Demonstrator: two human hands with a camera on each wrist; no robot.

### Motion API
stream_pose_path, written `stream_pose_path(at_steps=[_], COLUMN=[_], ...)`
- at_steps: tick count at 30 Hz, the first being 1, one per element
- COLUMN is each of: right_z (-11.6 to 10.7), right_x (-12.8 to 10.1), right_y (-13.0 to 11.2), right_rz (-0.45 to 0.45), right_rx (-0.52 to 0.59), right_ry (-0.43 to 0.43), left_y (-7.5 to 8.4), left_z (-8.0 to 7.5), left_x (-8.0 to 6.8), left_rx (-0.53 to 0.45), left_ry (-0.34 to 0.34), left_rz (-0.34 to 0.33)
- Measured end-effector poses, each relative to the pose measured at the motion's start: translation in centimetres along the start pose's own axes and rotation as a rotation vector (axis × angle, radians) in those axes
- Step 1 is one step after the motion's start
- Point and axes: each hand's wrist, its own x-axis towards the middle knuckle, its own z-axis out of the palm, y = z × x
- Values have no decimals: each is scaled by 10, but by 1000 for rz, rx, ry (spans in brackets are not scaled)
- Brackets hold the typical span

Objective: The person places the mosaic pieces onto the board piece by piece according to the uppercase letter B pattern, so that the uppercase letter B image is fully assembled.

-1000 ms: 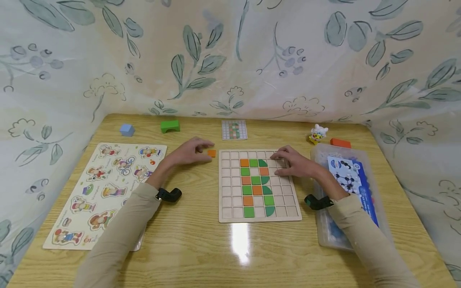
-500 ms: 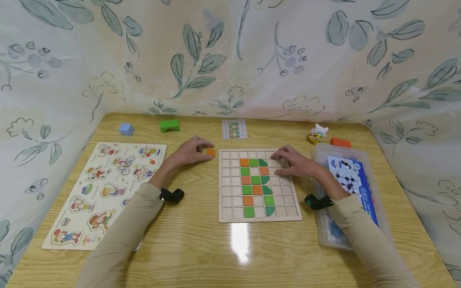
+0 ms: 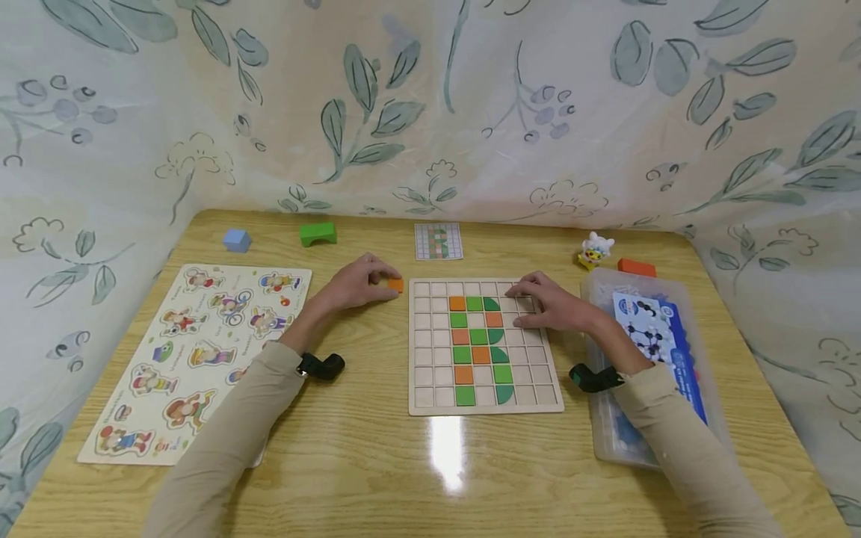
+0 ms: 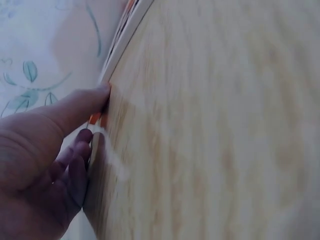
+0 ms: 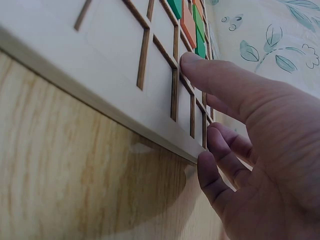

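Observation:
An orange square tile (image 3: 396, 285) lies on the table just left of the wooden grid board (image 3: 430, 409). My left hand (image 3: 356, 284) holds this tile at its edges, between thumb and forefinger. In the left wrist view, orange (image 4: 95, 119) shows below the thumb; the forefinger is mostly hidden. My right hand (image 3: 554, 305) rests on the board's right side, fingers spread and gripping no tile. The right wrist view shows its thumb (image 5: 200, 67) over the grid's cells. Green squares (image 3: 474, 303), orange squares (image 3: 480, 355) and dark green quarter-round tiles (image 3: 504, 394) fill several cells.
A pattern card (image 3: 439, 241) lies behind the board. A picture puzzle (image 3: 202, 359) is at left, under the left forearm. A plastic box (image 3: 605, 441) lies under the right forearm. Blue (image 3: 237, 240), green (image 3: 318, 234) and red (image 3: 636, 267) blocks and a toy figure (image 3: 594, 251) stand farther back.
My left thumb and forefinger have drawn closer together on the orange tile. My right hand has stayed in place on the board.

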Motion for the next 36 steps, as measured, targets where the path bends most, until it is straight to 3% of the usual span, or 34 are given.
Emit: stream_pose_path(at_steps=[6,11,16,20,29,36], right_z=[1,2,1,1,0,0], right_x=[-1,-2,-1,-1,-1,0], right_y=[1,1,2,2,1,2], right_rz=[6,6,9,5,-13,-7], right_rx=[-3,-1,-6,-4,9,9], right_ry=[2,-1,-2,2,6,3], left_y=[17,57,112,138,146,141], left_z=[8,30,66,91,118,129], left_x=[-3,-18,-43,-57,-69,-69], left_rx=[-51,-102,83,219,317,497], left_ry=[60,44,-63,-122,-92,24], left_rz=[-34,-38,109,212,321,458])
